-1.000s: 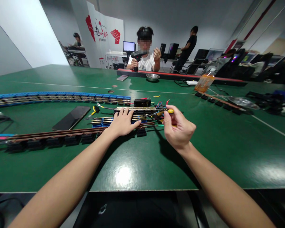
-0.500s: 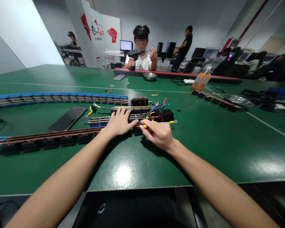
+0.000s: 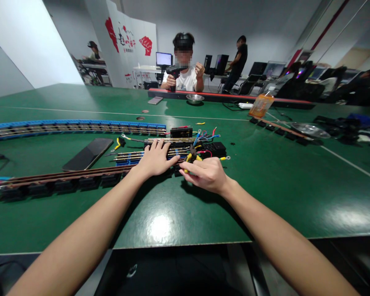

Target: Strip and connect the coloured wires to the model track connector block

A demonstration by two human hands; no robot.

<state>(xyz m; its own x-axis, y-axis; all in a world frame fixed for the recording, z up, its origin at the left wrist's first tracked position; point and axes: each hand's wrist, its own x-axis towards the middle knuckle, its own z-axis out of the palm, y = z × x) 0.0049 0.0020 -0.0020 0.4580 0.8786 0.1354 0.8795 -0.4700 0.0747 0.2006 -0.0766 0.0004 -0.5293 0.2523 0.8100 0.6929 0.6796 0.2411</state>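
My left hand [image 3: 156, 158] lies flat, fingers spread, on a short model rail section [image 3: 132, 156] with blue and black sleepers. Just to its right, my right hand [image 3: 206, 174] is closed round small yellow-handled pliers [image 3: 191, 158], whose tip points at the rail end. Behind the pliers sit a black block [image 3: 214, 148] and a tangle of red, blue and yellow wires [image 3: 205, 135]. A long brown track [image 3: 64, 176] runs off to the left from under my left hand.
A curved blue track [image 3: 74, 126], a dark phone [image 3: 88, 153] and yellow-handled cutters [image 3: 119, 143] lie at left on the green table [image 3: 265, 185]. Across it a person [image 3: 185, 74] holds a black tool beside a metal bowl [image 3: 194, 98]. An orange packet [image 3: 260, 106] and more track [image 3: 277, 129] lie at right.
My right hand has come down and leftward from above the table to the rail end beside my left hand, bringing the yellow-handled pliers. My left hand has stayed on the rails.
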